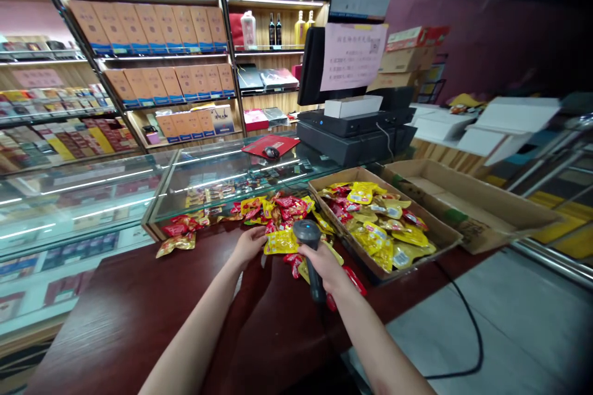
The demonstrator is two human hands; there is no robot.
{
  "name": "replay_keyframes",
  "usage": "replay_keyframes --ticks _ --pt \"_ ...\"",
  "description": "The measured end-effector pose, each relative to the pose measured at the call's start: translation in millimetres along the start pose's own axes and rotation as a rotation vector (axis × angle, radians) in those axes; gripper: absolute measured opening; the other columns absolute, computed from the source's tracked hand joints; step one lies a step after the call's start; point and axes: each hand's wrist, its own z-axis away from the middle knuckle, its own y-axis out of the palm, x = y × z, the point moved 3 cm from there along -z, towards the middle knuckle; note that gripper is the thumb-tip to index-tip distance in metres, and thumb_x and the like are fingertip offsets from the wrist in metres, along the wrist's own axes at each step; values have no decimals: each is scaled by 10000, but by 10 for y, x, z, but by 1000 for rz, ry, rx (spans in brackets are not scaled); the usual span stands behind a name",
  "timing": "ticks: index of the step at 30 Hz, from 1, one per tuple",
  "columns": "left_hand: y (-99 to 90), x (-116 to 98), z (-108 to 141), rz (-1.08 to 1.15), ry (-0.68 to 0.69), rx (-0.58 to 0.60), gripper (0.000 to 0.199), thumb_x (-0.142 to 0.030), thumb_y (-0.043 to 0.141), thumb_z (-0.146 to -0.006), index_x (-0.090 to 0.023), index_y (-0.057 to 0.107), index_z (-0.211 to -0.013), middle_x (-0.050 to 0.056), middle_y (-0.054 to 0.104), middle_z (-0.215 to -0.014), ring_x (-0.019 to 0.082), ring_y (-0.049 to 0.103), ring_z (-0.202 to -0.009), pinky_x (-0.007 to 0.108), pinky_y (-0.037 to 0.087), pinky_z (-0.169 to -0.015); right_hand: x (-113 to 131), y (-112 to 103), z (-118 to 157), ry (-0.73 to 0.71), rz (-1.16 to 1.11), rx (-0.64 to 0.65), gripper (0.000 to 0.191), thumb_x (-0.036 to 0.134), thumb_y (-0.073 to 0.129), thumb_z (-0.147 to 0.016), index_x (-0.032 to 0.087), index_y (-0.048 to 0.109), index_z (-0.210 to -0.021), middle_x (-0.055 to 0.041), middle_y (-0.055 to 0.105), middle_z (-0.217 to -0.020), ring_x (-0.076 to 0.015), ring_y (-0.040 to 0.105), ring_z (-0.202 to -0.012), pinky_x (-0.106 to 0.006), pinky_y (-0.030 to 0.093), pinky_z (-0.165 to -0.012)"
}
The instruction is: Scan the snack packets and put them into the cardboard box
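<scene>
A dark barcode scanner (307, 234) stands upright in my right hand (328, 268), whose fingers wrap round its handle. My left hand (251, 244) pinches the left end of a yellow snack packet (280, 242) just beside the scanner head. Behind both hands lies a loose heap of red and yellow snack packets (287, 210). To the right, a cardboard box (340, 231) holds many more packets, mostly yellow. Red packets (354, 281) lie partly hidden behind my right hand and wrist.
A glass display counter (222, 176) runs along the back, with a computer mouse (270, 152) on a red pad. A monitor (311, 68) and a dark cash drawer (343, 139) stand behind the box. Another cardboard tray (467, 197) sits at right. A black cable (475, 321) hangs off the table (139, 296).
</scene>
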Motion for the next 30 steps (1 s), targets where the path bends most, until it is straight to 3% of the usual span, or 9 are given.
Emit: replay_keyframes --ticks 4,10,13,16,22,27,30 --pt "53 99 80 130 -32 22 413 -166 742 -688 -137 623 -1082 118 648 -1138 168 664 -854 238 543 -676 -25 30 19 21 10 -24 172 276 655 -629 169 633 -762 -23 616 -646 -157 575 -591 -267 437 -552" --pt "-40 292 219 95 -75 43 658 -306 827 -588 -117 580 -1167 25 648 -710 148 658 -628 273 556 -622 -65 67 -13 -60 74 -62 198 280 637 -629 153 652 -780 -33 647 -754 -190 586 -767 -296 439 -711" --pt "-76 290 309 26 -81 160 586 -397 813 -578 -109 650 -1062 52 668 -723 155 654 -621 258 545 -590 -45 141 -31 -86 69 -25 206 278 632 -630 156 647 -795 -26 652 -777 -193 585 -806 -290 434 -731" --pt "-100 189 395 -81 -85 269 507 -469 769 -603 -117 694 -960 88 697 -803 155 645 -613 244 526 -538 44 257 -43 -123 85 39 182 257 624 -644 165 641 -800 -16 658 -791 -179 582 -800 -275 432 -732" --pt "-245 -106 429 -254 -64 328 503 -474 763 -587 -151 691 -965 60 703 -789 150 629 -605 235 499 -517 339 584 -15 -181 123 179 214 221 614 -655 165 647 -860 -14 673 -825 -184 596 -835 -270 445 -752" --pt "-500 -281 348 -267 -2 357 489 -423 791 -561 -132 688 -940 62 709 -823 183 656 -736 245 504 -612 459 815 134 -201 55 264 285 233 639 -655 155 636 -929 -33 684 -893 -204 616 -893 -297 465 -798" --pt "-684 -404 260 -216 0 305 470 -420 798 -554 -137 689 -912 49 709 -822 180 657 -727 258 513 -634 398 882 241 -226 38 241 255 258 644 -671 155 633 -904 -43 682 -905 -206 618 -906 -306 481 -805"
